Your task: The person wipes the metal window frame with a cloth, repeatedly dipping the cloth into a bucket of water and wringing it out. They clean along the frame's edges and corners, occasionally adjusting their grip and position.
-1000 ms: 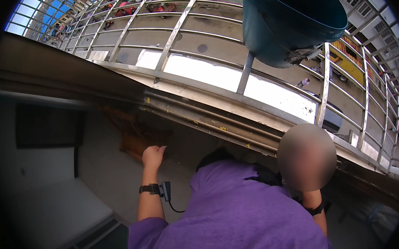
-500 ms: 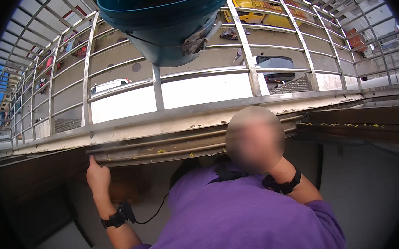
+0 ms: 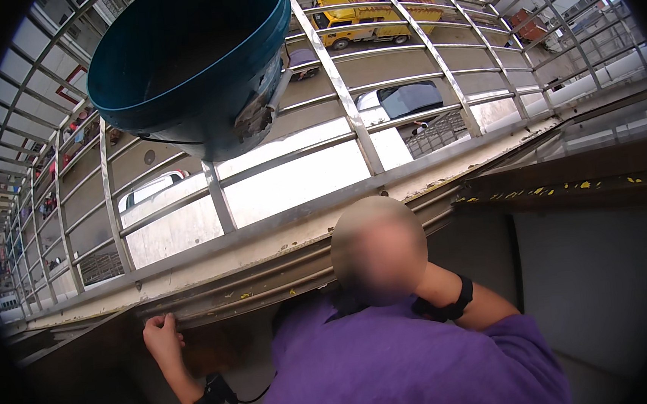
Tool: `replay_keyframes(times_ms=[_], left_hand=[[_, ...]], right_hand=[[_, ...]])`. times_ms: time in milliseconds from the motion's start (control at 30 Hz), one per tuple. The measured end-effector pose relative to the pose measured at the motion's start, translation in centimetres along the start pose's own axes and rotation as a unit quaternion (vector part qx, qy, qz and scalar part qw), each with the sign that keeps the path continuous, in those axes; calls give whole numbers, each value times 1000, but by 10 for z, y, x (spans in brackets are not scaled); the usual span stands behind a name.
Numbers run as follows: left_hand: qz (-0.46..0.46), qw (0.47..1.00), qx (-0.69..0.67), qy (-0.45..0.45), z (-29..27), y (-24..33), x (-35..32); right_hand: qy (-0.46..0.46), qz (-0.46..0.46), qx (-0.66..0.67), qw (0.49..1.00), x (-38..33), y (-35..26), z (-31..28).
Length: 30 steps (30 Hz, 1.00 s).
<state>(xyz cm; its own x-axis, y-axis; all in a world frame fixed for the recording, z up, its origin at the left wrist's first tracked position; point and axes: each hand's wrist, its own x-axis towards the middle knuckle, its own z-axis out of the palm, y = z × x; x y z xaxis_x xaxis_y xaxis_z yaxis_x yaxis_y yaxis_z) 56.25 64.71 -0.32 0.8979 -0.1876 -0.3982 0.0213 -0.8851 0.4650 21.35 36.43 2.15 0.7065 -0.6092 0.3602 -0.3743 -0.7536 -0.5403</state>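
On the head view, I locate the left hand (image 3: 164, 340) at the dark sash (image 3: 95, 347), its fingers curled narrow; I cannot tell whether they grip it. The track (image 3: 269, 284) extends from there toward the right hand (image 3: 385, 252), which is blurred: finger state unreadable. The bucket (image 3: 211, 123) overlaps the bars (image 3: 353, 112).

The left hand (image 3: 161, 339) curls its fingers (image 3: 169, 321), the left forearm (image 3: 178, 379) slanting down-right behind them — the right hand (image 3: 399, 251) is blurred, the right forearm (image 3: 492, 312) lying lower right of its fingers.
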Motion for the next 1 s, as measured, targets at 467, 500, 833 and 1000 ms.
replay_keyframes(times_ms=[467,500,833,1000], left_hand=[[-10,998,-58,-12,5,-7,16],[-16,992,-123,-18,-1,-10,12],[-90,964,-90,-235,7,-115,-51],[-91,972,23,-216,47,-203,-27]], right_hand=[[-14,10,1,1000,-5,8,6],[-13,9,4,1000,-5,8,5],[-11,7,40,999,-4,11,6],[-22,14,27,999,-5,12,3]])
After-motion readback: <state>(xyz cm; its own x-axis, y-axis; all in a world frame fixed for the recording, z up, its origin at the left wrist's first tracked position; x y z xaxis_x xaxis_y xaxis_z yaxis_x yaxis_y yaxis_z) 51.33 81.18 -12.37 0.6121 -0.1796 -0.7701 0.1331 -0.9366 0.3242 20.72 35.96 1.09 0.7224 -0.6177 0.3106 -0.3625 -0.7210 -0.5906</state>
